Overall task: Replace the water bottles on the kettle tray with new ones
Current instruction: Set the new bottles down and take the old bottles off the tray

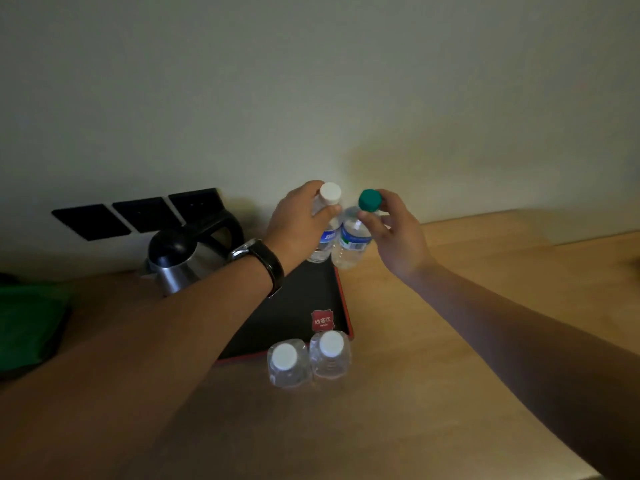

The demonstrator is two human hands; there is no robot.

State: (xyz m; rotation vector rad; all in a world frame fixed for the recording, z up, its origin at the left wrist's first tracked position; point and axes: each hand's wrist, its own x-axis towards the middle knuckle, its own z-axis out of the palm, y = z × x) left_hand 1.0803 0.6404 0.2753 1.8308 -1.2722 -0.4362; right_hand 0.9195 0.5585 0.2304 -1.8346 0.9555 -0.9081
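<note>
The left hand (pixel 298 220) grips the neck of a white-capped bottle (pixel 325 230), and the right hand (pixel 394 233) grips a green-capped bottle (pixel 353 237), both at the black tray's (pixel 298 306) far corner. Two more white-capped bottles (pixel 308 362) stand on the worktop (pixel 433 341) at the tray's near edge, beside the kettle (pixel 187 258).

The left hand (pixel 298 220) is gripping a white-capped bottle (pixel 325 225) by its neck, and the right hand (pixel 394 233) is pinching a green-capped bottle (pixel 353 237) below its cap, both at the black tray's (pixel 294 306) far end. 2 more bottles (pixel 308 362) are standing at the tray's near edge, beside the kettle (pixel 183 258).
</note>
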